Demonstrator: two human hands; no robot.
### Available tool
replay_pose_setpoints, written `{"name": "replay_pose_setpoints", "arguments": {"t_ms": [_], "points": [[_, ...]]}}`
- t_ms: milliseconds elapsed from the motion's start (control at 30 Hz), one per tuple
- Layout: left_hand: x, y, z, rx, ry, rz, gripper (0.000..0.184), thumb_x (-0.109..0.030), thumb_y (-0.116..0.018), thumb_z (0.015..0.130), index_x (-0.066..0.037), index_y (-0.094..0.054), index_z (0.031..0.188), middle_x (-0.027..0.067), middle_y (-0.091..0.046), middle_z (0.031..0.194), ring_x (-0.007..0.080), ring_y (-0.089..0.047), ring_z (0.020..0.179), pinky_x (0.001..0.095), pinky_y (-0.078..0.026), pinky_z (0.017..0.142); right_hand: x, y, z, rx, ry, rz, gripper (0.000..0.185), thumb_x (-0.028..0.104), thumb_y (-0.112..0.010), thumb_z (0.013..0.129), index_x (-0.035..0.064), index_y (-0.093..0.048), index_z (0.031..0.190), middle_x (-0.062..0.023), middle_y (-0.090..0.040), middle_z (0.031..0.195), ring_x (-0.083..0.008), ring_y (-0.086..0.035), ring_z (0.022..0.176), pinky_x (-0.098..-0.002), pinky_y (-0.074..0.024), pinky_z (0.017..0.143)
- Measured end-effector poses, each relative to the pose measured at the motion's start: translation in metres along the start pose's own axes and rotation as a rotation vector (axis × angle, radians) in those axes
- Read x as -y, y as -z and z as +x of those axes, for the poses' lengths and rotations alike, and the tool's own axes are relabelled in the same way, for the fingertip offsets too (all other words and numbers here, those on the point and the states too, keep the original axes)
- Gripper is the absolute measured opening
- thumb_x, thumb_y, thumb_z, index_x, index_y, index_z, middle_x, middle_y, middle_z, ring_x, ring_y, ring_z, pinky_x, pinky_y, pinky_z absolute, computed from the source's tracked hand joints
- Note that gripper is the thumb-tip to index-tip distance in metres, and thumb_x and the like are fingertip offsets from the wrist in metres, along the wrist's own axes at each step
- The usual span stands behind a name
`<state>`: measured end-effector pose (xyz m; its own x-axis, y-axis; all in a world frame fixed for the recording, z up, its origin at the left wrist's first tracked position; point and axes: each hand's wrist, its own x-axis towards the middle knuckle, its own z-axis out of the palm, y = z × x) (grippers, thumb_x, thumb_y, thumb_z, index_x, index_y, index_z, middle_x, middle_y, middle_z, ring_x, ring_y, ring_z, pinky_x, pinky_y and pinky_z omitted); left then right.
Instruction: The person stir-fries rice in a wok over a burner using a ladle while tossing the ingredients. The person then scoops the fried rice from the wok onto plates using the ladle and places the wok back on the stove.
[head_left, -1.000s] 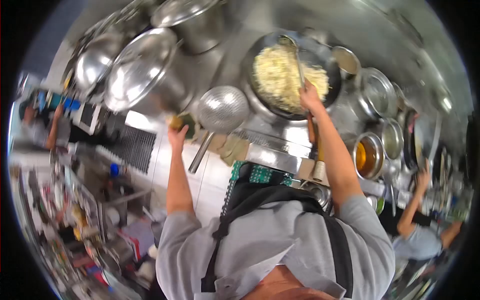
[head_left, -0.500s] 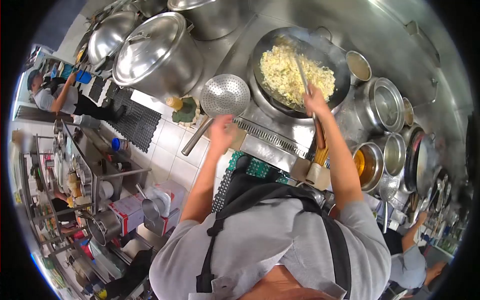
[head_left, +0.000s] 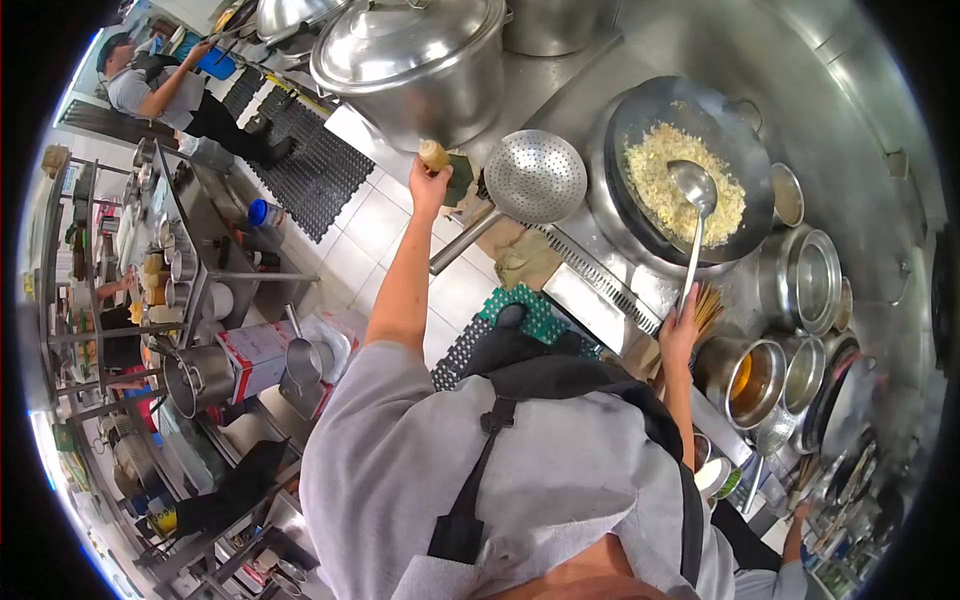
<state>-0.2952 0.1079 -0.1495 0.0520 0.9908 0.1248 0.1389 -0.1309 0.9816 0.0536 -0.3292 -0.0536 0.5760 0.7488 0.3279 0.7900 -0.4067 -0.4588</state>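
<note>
My left hand (head_left: 430, 186) is closed round a small yellowish bottle (head_left: 433, 154) beside the large lidded pot. My right hand (head_left: 680, 328) grips the long handle of a ladle (head_left: 694, 186), whose bowl rests on the fried rice (head_left: 665, 160). The pale yellow rice lies in a dark wok (head_left: 625, 117) on the stove. Between my hands, a perforated strainer (head_left: 537, 176) lies with its handle pointing toward me, touched by neither hand.
A big lidded pot (head_left: 410, 50) stands at the back left. On the right are several metal pots, one with orange liquid (head_left: 741, 375), and a bamboo brush (head_left: 708, 305). A co-worker (head_left: 160, 90) stands at far left; another person's arm (head_left: 795, 535) shows at lower right.
My left hand has moved from near the strainer's handle to the bottle and taken hold of it. My right hand has drawn back toward me with the ladle. The view has shifted.
</note>
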Motion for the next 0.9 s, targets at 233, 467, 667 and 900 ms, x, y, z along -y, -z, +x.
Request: {"name": "replay_pose_setpoints", "arguments": {"t_ms": [233,467,667,900], "points": [[0.02,0.013,-0.002,-0.034,-0.083,0.145,0.056,-0.005,-0.078,0.077,0.0,-0.054,0.127,0.0162,-0.069,0.108,0.0269,-0.069,0.098,0.0362,-0.053,0.088,0.041,0.053,-0.01,0.195,-0.271,0.065,0.064,0.003,-0.058,0.093,0.0083,-0.037,0.153,-0.0202,-0.063,0.086,-0.022,-0.054,0.062,-0.0314,-0.0478,0.063],[0.024,0.05,-0.025,-0.002,0.064,0.5,0.039,-0.018,-0.078,0.069,0.003,-0.067,0.101,0.016,-0.072,0.077,0.03,-0.071,0.075,0.0397,-0.055,0.072,0.045,0.101,0.013,0.42,-0.292,0.095,0.061,0.003,-0.054,0.09,0.0062,-0.039,0.15,-0.0307,-0.058,0.127,-0.047,-0.054,0.12,-0.048,-0.0466,0.098],[-0.059,0.004,-0.106,0.398,-0.045,0.436,0.009,-0.009,-0.069,0.078,0.0,-0.07,0.079,0.0131,-0.069,0.068,0.0189,-0.068,0.064,0.0345,-0.052,0.062,-0.019,0.058,0.077,0.14,-0.228,0.104,0.055,0.01,-0.055,0.092,-0.0024,-0.045,0.144,-0.0313,-0.059,0.129,-0.041,-0.058,0.123,-0.0407,-0.0468,0.1],[-0.195,-0.187,-0.175,0.782,-0.709,0.226,0.027,-0.012,-0.07,0.08,-0.003,-0.065,0.105,0.0146,-0.064,0.104,0.033,-0.06,0.103,0.0431,-0.048,0.088,0.01,0.033,0.133,0.359,-0.746,0.456,0.058,0.01,-0.056,0.092,-0.0027,-0.041,0.146,-0.0332,-0.061,0.122,-0.0449,-0.064,0.107,-0.0466,-0.0516,0.088]]}}
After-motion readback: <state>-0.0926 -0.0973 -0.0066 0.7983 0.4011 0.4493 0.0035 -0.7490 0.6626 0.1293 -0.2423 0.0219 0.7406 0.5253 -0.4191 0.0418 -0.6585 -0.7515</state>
